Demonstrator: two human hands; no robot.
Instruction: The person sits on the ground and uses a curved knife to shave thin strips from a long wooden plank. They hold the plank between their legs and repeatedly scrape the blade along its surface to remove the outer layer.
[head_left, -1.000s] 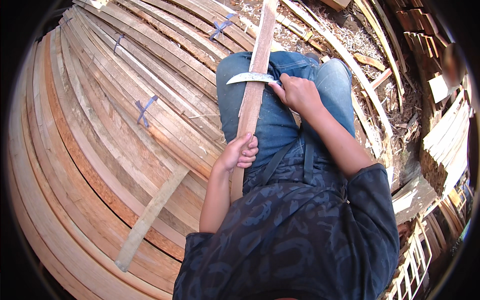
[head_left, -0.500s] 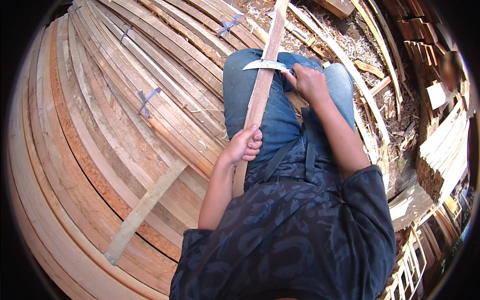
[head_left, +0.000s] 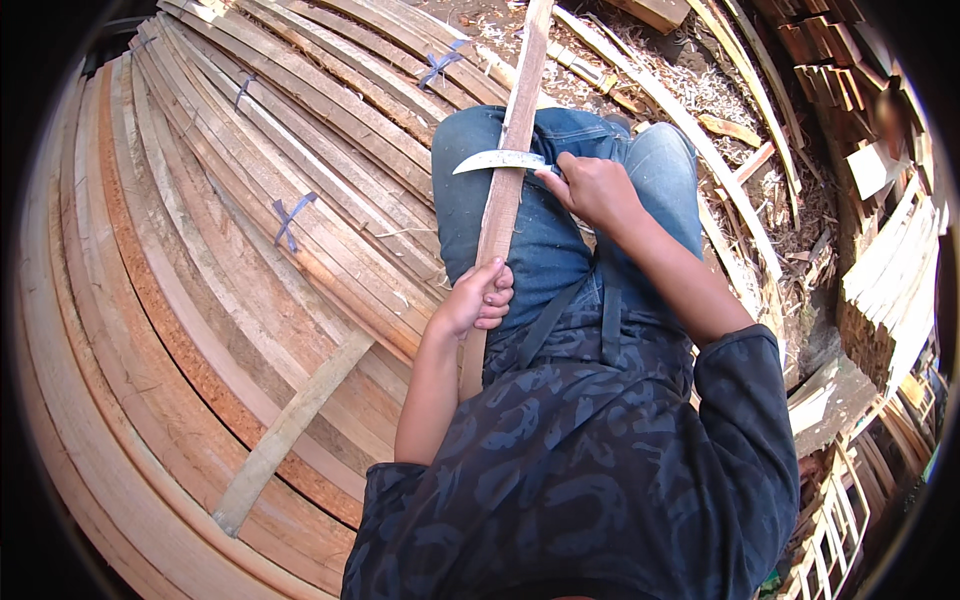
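Curved blade on a wooden slat

Left hand (head_left: 478, 298) fingers grip the long pale wooden slat (head_left: 505, 180); right hand (head_left: 593, 188) fingers clench the curved metal knife (head_left: 497, 160) crossing it beyond.

Bright sunny daylight, strongest toward 1 o'clock. Shiny glare on the knife blade (head_left: 497, 160). Soft shade over the dark shirt (head_left: 590, 470) at 6 o'clock. Sharp in the middle. Bent, black round edges everywhere.

knife (head_left: 497, 160) handle hidden inside right hand (head_left: 592, 187); slat (head_left: 505, 190) top cut off.
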